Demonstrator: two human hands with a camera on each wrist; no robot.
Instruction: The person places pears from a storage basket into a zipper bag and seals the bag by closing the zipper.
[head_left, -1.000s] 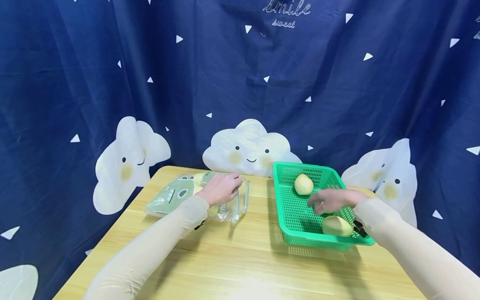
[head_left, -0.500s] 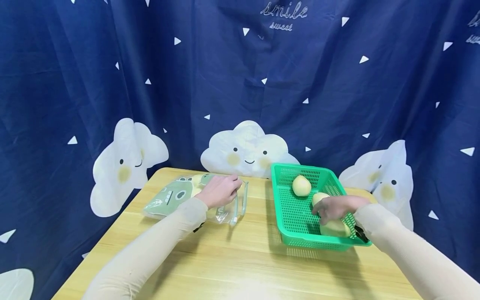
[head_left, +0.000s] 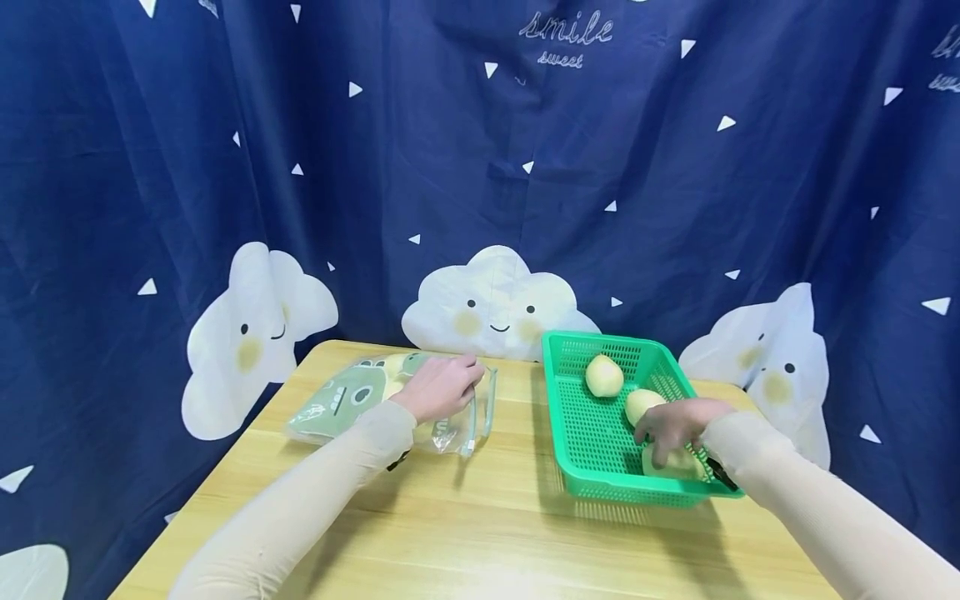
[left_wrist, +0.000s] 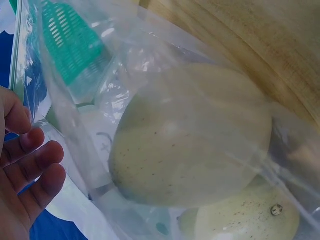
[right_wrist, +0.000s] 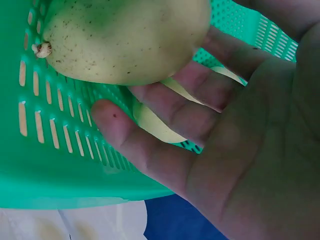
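Observation:
My left hand (head_left: 442,388) pinches the opening edge of a clear zip bag (head_left: 326,410) printed with a green cartoon face, lying on the table. Through the plastic, the left wrist view shows a pale yellow mango (left_wrist: 190,135) and part of another mango (left_wrist: 250,215). My right hand (head_left: 678,422) is down inside a green basket (head_left: 557,408), over the nearest mango (head_left: 671,467). In the right wrist view its fingers (right_wrist: 165,107) are spread and extended along that mango (right_wrist: 125,40), fingertips right at its side, with the stem end pointing away.
Two other mangoes, a middle one (head_left: 642,406) and a back one (head_left: 604,377), lie in the basket. The wooden table (head_left: 480,517) extends in front of bag and basket. A dark blue curtain (head_left: 450,150) with clouds hangs behind.
My right hand has moved toward the near side of the basket, onto the nearest mango, uncovering the middle one. My left hand keeps its hold on the bag.

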